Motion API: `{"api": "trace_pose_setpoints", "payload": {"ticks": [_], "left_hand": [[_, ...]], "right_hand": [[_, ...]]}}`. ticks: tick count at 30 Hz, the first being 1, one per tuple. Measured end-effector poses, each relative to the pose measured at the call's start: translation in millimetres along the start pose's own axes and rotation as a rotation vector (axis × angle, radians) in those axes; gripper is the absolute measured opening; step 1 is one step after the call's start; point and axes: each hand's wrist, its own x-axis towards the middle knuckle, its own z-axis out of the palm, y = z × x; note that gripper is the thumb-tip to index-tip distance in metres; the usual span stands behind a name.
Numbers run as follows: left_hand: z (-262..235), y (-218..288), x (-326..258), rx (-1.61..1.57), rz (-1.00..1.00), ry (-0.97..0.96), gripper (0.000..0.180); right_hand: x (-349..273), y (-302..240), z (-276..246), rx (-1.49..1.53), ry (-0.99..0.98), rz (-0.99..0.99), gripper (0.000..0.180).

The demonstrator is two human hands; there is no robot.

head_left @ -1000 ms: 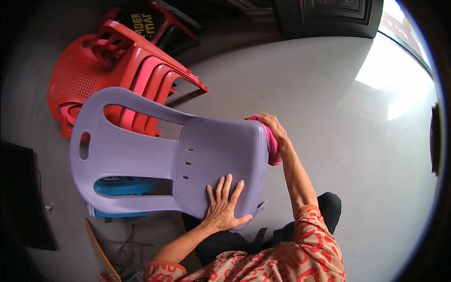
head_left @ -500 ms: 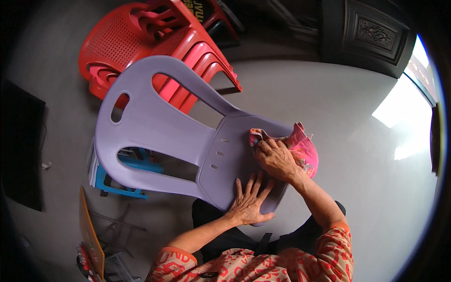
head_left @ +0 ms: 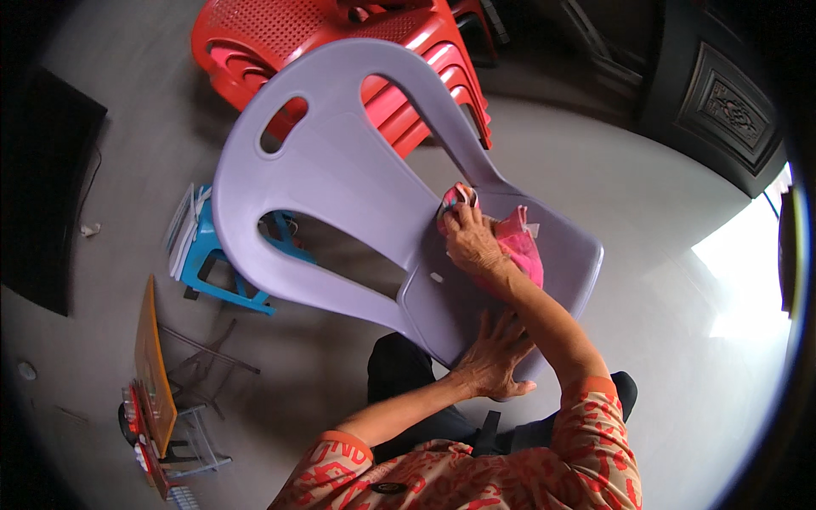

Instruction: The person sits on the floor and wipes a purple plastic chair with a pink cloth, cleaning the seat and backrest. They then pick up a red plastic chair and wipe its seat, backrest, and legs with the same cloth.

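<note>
A purple plastic chair lies before me, its backrest to the far left and its seat close to my body. My right hand is closed on a pink patterned cloth, pressed to the seat where it meets the backrest. Part of the cloth bunches up beyond the fingers and the rest trails to the right. My left hand rests on the near edge of the seat, fingers spread, thumb at the rim. The right forearm passes close over its fingertips.
Stacked red plastic chairs stand behind the purple one. To the left are a blue stool with white items beside it, a black flat panel and a tilted wooden board. Dark carved furniture is at the far right.
My right hand has moved the cloth from the seat's front part toward the backrest. The chair now appears turned and shifted right in view. My left hand stays on the seat edge.
</note>
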Motion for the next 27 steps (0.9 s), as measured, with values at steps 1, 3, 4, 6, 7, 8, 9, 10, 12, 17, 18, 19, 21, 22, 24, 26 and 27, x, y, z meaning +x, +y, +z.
{"api": "trace_pose_setpoints", "payload": {"ticks": [1, 3, 4, 6, 7, 8, 9, 10, 12, 17, 18, 19, 21, 22, 24, 26, 27], "left_hand": [[7, -6, -2, -0.015, 0.082, 0.11, 0.087], [31, -20, -16, -0.076, 0.277, 0.22, 0.071], [34, -21, -21, -0.11, 0.378, 0.273, 0.064], [34, -19, -29, -0.107, 0.39, 0.303, 0.051], [33, -18, -31, -0.1, 0.397, 0.32, 0.046], [38, -23, -33, -0.061, 0.472, 0.296, 0.041], [39, -25, -36, -0.07, 0.482, 0.303, 0.041], [38, -22, -35, -0.085, 0.511, 0.311, 0.041], [35, -19, -33, -0.134, 0.534, 0.316, 0.043], [38, -21, -30, -0.13, 0.538, 0.315, 0.044], [38, -20, -29, -0.139, 0.54, 0.312, 0.043], [38, -19, -29, -0.147, 0.541, 0.31, 0.042], [40, -20, -31, -0.152, 0.53, 0.31, 0.039], [42, -21, -32, -0.163, 0.529, 0.297, 0.039], [43, -22, -32, -0.153, 0.543, 0.326, 0.036], [43, -21, -31, -0.111, 0.572, 0.411, 0.034], [43, -22, -32, -0.097, 0.583, 0.397, 0.033]], "right_hand": [[-4, -9, 8, 0.062, -0.018, -0.015, 0.047], [-15, -24, 22, 0.127, -0.07, -0.123, 0.052], [-23, -35, 22, 0.162, -0.13, -0.167, 0.052], [-38, -58, 13, 0.248, -0.311, -0.264, 0.054], [-44, -66, 8, 0.3, -0.43, -0.323, 0.055], [-55, -69, 14, 0.395, -0.387, -0.429, 0.055], [-54, -78, -5, 0.501, -0.565, -0.418, 0.055], [-60, -75, -6, 0.571, -0.494, -0.486, 0.051], [-67, -70, -9, 0.5, -0.364, -0.561, 0.044], [-37, -51, -18, -0.06, -0.089, -0.391, 0.035], [-32, -44, -16, -0.087, -0.053, -0.375, 0.035], [-27, -40, -14, -0.113, -0.018, -0.359, 0.035], [-19, -38, -8, -0.168, 0.078, -0.16, 0.034], [-17, -40, -6, -0.164, 0.075, -0.083, 0.034], [-16, -42, -3, -0.149, 0.042, -0.036, 0.033], [-20, -40, -4, -0.126, -0.016, -0.097, 0.033], [-25, -42, -7, -0.059, -0.075, -0.167, 0.033]]}}
